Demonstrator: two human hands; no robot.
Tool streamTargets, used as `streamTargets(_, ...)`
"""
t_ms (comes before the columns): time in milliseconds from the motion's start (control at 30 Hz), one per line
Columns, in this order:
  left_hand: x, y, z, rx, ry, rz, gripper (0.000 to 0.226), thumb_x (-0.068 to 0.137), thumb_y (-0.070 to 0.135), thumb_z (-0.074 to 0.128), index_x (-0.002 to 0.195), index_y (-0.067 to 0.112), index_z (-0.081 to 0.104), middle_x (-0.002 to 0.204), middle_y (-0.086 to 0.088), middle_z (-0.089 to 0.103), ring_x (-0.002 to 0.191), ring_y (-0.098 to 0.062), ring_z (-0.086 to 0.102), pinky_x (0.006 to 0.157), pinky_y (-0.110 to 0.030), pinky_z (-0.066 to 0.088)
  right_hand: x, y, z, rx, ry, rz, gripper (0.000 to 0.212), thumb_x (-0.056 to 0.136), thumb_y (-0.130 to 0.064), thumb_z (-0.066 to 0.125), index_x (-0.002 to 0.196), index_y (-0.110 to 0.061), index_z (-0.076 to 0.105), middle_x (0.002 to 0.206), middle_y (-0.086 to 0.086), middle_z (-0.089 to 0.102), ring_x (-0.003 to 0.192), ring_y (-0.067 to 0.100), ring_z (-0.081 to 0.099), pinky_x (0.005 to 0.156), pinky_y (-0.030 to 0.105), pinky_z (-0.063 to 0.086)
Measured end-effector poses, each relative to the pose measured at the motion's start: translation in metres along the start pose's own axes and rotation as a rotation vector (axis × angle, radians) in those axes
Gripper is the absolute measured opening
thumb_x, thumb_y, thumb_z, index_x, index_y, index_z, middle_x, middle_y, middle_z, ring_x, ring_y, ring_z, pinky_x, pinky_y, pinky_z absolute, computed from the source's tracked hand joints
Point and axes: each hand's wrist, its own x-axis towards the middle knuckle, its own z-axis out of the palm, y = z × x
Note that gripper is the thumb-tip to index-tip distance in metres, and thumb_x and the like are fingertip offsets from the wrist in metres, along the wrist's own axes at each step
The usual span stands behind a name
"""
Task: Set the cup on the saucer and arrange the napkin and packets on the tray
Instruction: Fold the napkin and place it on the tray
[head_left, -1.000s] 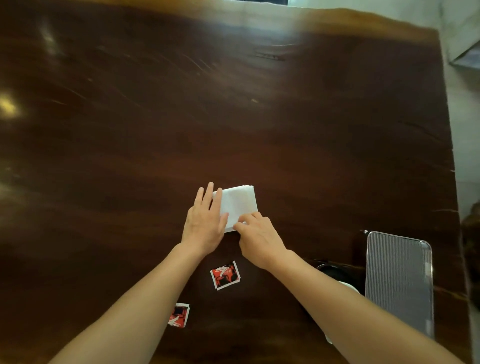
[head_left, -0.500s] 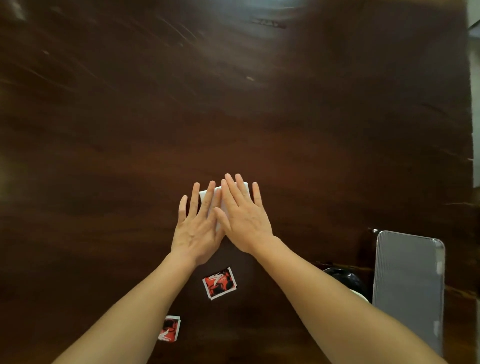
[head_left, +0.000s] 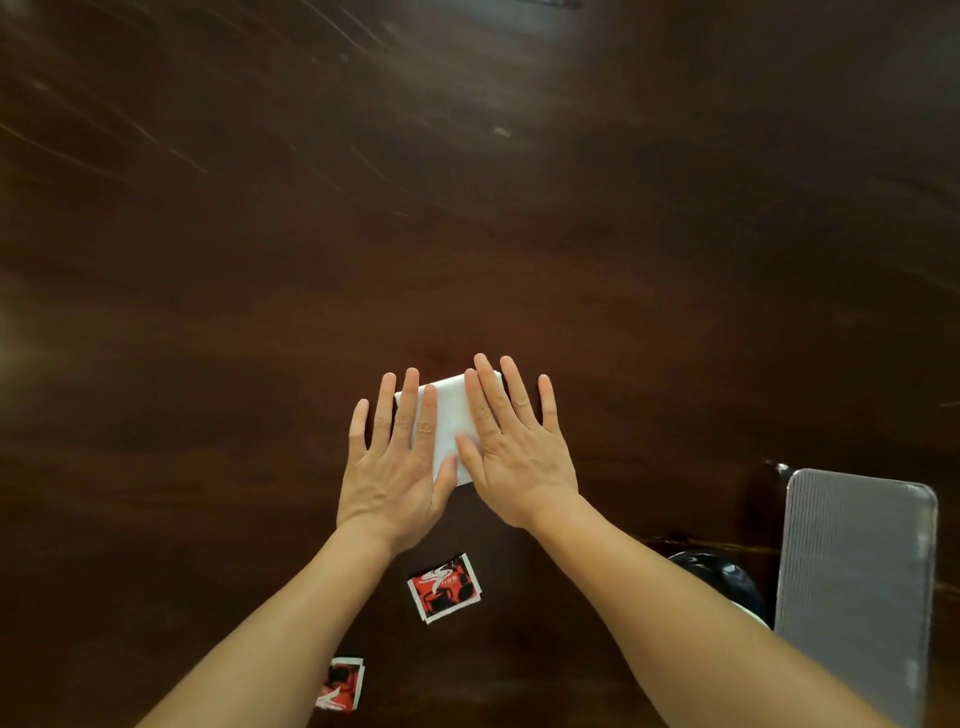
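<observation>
Fingers (head_left: 410, 410) of both hands are lying spread and flat, gripping nothing; they are pressing down on the folded white napkin (head_left: 451, 415), which is sitting on the dark wooden table (head_left: 467, 208), not on the tray. Left hand (head_left: 397, 467) is covering the napkin's left part and right hand (head_left: 511, 452) its right part, with a strip of white showing between them.

Step in hand, by judgement: flattening the fold. To do it well, the palms should be bearing down evenly and the edges kept square, since the paper is likely sliding easily on the polished wood.

Two red packets are lying apart from the napkin: one (head_left: 444, 587) near the left wrist, the other (head_left: 340, 683) close to the bottom edge, partly beside the left forearm. Grey ribbed tray (head_left: 857, 571) is standing well apart at the right and is carrying nothing visible. A dark rounded item (head_left: 722, 577) beside it is partly hidden by the right forearm; cup or saucer cannot be told.
</observation>
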Motion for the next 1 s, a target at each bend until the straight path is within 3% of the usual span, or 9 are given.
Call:
streamTargets(200, 0.001, 0.0, -0.006, -0.004, -0.067, -0.017, 0.076, 0.099, 0.057, 0.01, 0.16, 0.016, -0.01, 0.169, -0.011, -0.005, 0.156, -0.031, -0.007, 0.123, -0.051, 0.001, 0.001, 0.001, -0.01, 0.025, -0.089, -0.011, 0.067, 0.103, -0.054, 0.006, 0.156, -0.023, -0.02, 0.165, -0.004, -0.024, 0.15, 0.019, -0.026, 0.12, 0.05, -0.016)
streamTargets(300, 0.0, 0.002, -0.02, -0.05, -0.15, -0.016, 0.075, 0.098, 0.06, 0.008, 0.157, 0.021, -0.018, 0.169, -0.007, -0.012, 0.154, -0.026, -0.02, 0.123, -0.049, -0.007, 0.001, -0.003, -0.026, 0.034, -0.128, -0.012, 0.068, 0.103, -0.053, 0.012, 0.155, -0.022, -0.018, 0.167, -0.003, -0.019, 0.15, 0.02, -0.025, 0.121, 0.053, -0.011)
streamTargets(400, 0.004, 0.009, -0.039, -0.142, -0.083, -0.081, 0.081, 0.095, 0.058, 0.042, 0.158, 0.017, 0.012, 0.163, -0.01, 0.019, 0.153, -0.03, 0.008, 0.12, -0.052, 0.014, 0.008, -0.009, -0.051, 0.118, -0.075, 0.027, 0.08, 0.098, -0.044, 0.053, 0.158, -0.016, 0.008, 0.163, 0.008, 0.022, 0.153, 0.028, 0.011, 0.122, 0.053, 0.009)
streamTargets(500, 0.009, 0.017, -0.056, -0.26, -0.057, -0.235, 0.075, 0.081, 0.041, 0.075, 0.145, 0.021, 0.043, 0.14, -0.007, 0.046, 0.132, -0.03, 0.039, 0.107, -0.047, 0.035, 0.008, -0.016, -0.071, 0.204, -0.044, 0.141, 0.069, 0.086, -0.024, 0.075, 0.145, -0.014, 0.041, 0.133, 0.009, 0.051, 0.123, 0.029, 0.05, 0.106, 0.045, 0.044)
streamTargets(600, 0.003, 0.022, -0.072, -0.468, -0.046, -0.334, 0.038, 0.08, 0.022, 0.078, 0.116, 0.021, 0.064, 0.12, -0.004, 0.052, 0.108, -0.023, 0.054, 0.089, -0.036, 0.049, -0.011, -0.029, -0.078, 0.421, -0.049, 0.189, 0.024, 0.09, -0.013, 0.07, 0.113, -0.014, 0.066, 0.109, 0.002, 0.054, 0.098, 0.022, 0.058, 0.083, 0.035, 0.052)
streamTargets(733, -0.036, 0.023, -0.103, -0.708, 0.001, -0.324, 0.021, 0.078, 0.023, 0.082, 0.094, 0.019, 0.068, 0.096, -0.002, 0.067, 0.087, -0.017, 0.063, 0.068, -0.029, 0.048, -0.061, -0.047, -0.102, 0.8, 0.027, 0.277, 0.007, 0.089, -0.021, 0.073, 0.096, -0.019, 0.072, 0.09, -0.004, 0.055, 0.078, 0.011, 0.054, 0.062, 0.021, 0.04)
streamTargets(833, -0.075, 0.027, -0.136, -1.057, 0.002, -0.356, 0.025, 0.077, 0.03, 0.086, 0.094, 0.017, 0.073, 0.09, -0.002, 0.075, 0.083, -0.016, 0.073, 0.062, -0.023, 0.053, -0.103, -0.054, -0.135, 1.169, 0.022, 0.384, 0.007, 0.091, -0.027, 0.072, 0.095, -0.022, 0.07, 0.089, 0.0, 0.064, 0.078, 0.012, 0.061, 0.064, 0.027, 0.051)
streamTargets(900, -0.1, 0.038, -0.156, -1.214, -0.023, -0.386, 0.032, 0.08, 0.04, 0.081, 0.099, 0.015, 0.073, 0.096, -0.004, 0.076, 0.089, -0.018, 0.075, 0.06, -0.021, 0.055, -0.129, -0.058, -0.155, 1.383, -0.01, 0.418, 0.015, 0.091, -0.026, 0.072, 0.102, -0.017, 0.068, 0.103, 0.008, 0.068, 0.095, 0.021, 0.067, 0.082, 0.039, 0.059)
streamTargets(1000, -0.131, 0.064, -0.177, -1.301, -0.093, -0.402, 0.038, 0.091, 0.047, 0.065, 0.11, 0.014, 0.067, 0.107, -0.009, 0.073, 0.096, -0.023, 0.074, 0.07, -0.035, 0.061, -0.166, -0.065, -0.18, 1.702, -0.03, 0.436, 0.028, 0.089, -0.018, 0.074, 0.114, -0.01, 0.064, 0.116, 0.014, 0.066, 0.105, 0.029, 0.067, 0.088, 0.046, 0.058)
